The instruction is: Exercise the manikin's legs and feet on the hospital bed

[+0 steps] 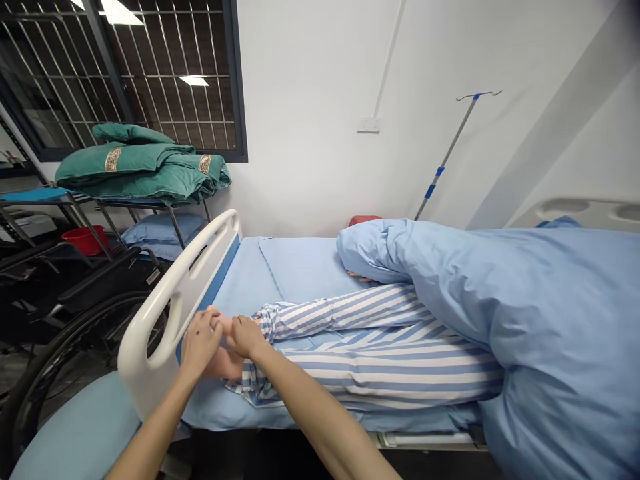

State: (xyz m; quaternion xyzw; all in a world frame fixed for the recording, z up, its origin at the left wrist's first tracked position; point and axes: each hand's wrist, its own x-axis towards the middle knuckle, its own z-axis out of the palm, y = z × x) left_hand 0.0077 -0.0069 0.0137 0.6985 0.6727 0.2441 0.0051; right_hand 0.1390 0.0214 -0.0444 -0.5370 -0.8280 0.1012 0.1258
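A figure lies on the bed in blue-and-white striped trousers [380, 370], its bare feet towards the footboard. My left hand [200, 340] is curled around the toe end of the far foot [223, 323]. Closer to the ankle of that same foot, my right hand [245, 335] is closed over it, its fingers bent. Below my hands rests the near foot [226, 365], partly covered by my left hand and wrist. The trouser cuffs are bunched at both ankles. My hands hide much of the far foot.
A light blue quilt [550, 313] is heaped over the upper body. The white footboard [145, 333] stands close to my left hand. A wheelchair [65, 347] and a blue-green stool seat [80, 427] are at left. Behind the bed rises an IV pole [455, 140].
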